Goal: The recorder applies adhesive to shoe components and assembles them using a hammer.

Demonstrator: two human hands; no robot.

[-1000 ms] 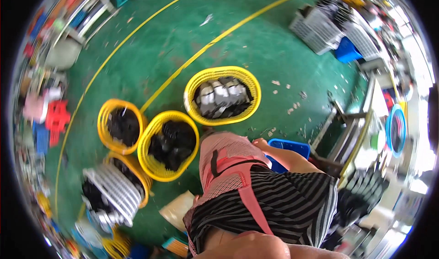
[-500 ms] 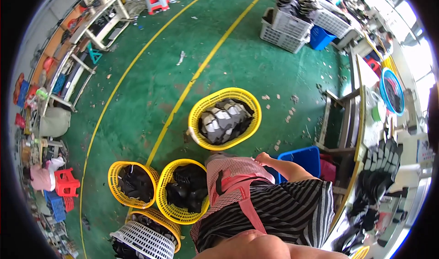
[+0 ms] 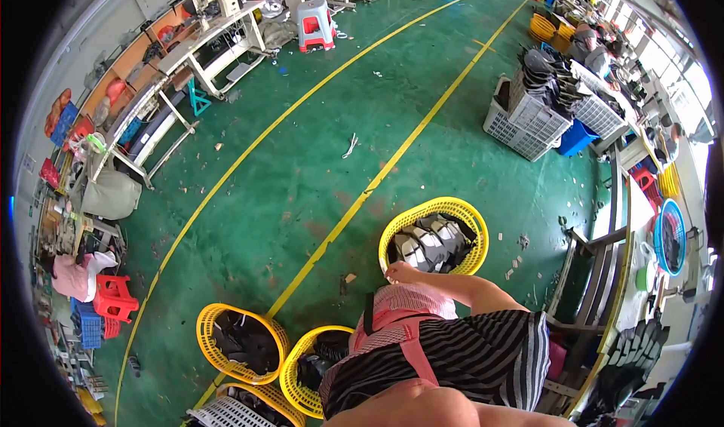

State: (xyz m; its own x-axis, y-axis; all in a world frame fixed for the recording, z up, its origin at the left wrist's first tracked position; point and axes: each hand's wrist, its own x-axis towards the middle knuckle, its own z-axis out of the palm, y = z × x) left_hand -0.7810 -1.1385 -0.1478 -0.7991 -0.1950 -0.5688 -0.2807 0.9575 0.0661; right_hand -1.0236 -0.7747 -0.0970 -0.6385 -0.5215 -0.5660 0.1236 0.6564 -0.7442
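My right hand (image 3: 401, 272) reaches across the front of my body to the near-left rim of a yellow oval basket (image 3: 483, 238) on the floor. Its fingers look curled; whether they grip the rim or only pass in front of it does not show. Inside the basket lies a row of overlapping grey, white and black cut pieces (image 3: 430, 246) that resemble shoe uppers. A pink checked apron (image 3: 415, 297) covers my front, just below that hand. My left hand is out of view.
Behind to the left stand yellow baskets (image 3: 205, 348) of black pieces and a white basket (image 3: 226, 413). Stacked white crates (image 3: 520, 136) and a blue bin (image 3: 578, 138) are ahead right. A long workbench (image 3: 612, 291) borders the right; a red stool (image 3: 115, 299) and sewing tables line the left.
The view has tilted up, showing more of the far floor. My right hand has moved from beside the apron, forward and left to the basket's rim.
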